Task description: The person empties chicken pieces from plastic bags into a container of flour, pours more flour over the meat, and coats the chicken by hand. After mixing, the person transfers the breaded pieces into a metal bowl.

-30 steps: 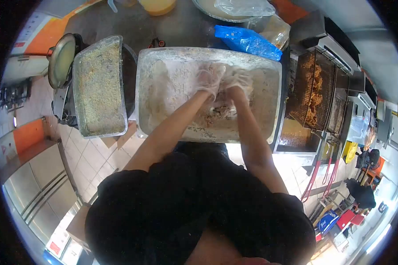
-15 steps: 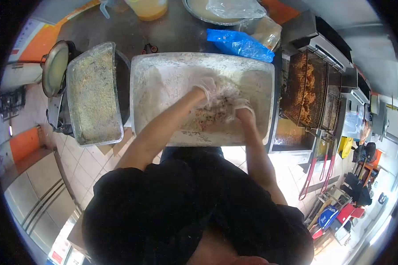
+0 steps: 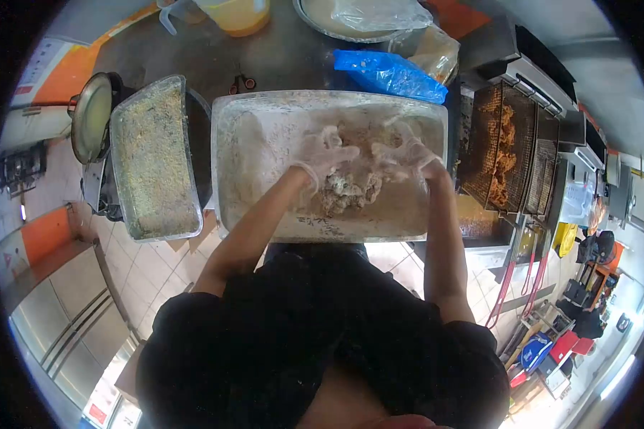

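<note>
A wide, pale plastic tub (image 3: 247, 189) dusted with flour lies in front of my body. Clumpy flour-coated pieces (image 3: 347, 194), perhaps meat, are heaped near its middle. My left hand (image 3: 325, 155), in a clear disposable glove, hovers at the upper left of the heap with fingers apart. Opposite it, my right hand (image 3: 410, 154) wears the same kind of glove, its fingers stretched towards the left. Nothing shows gripped in either hand. Floury blur hides some fingertips.
Left of the tub stands a crumb-covered clear container (image 3: 157, 157), beside a round pan (image 3: 91, 118). Scissors (image 3: 243, 84) and a blue plastic bag (image 3: 393, 74) lie behind the tub. To the right are fryer baskets (image 3: 490, 146) holding browned fried pieces, with red handles (image 3: 506, 289).
Both hands have risen off the heap and opened. The right hand has moved up and to the right. The pieces now show as one pale, more thickly floured clump.
</note>
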